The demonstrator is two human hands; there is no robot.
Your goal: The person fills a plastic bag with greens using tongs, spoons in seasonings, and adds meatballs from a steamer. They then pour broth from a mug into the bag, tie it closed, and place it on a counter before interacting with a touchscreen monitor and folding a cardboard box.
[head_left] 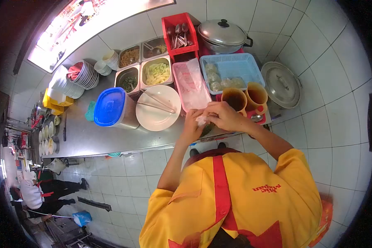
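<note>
My left hand (191, 126) and my right hand (224, 117) meet at the table's front edge. Both have their fingers closed on the gathered neck of a small clear plastic bag (201, 120). Dark green contents show in the bag below my right hand; what they are I cannot make out. Just beyond my hands lies a pink tray (179, 79) with clear plastic bags in it. Right of that, a light blue basket (239, 62) holds several filled, rounded plastic bags (215, 86). Two tan pitchers (257, 94) with dark liquid stand close to my right hand.
Left of my hands are a white plate (153, 120) with metal tongs (159, 101) and a blue-lidded tub (110, 106). Behind stand metal food pans (156, 73), a red cutlery bin (178, 51) and a lidded pot (222, 34). Another person (33, 192) is at far left.
</note>
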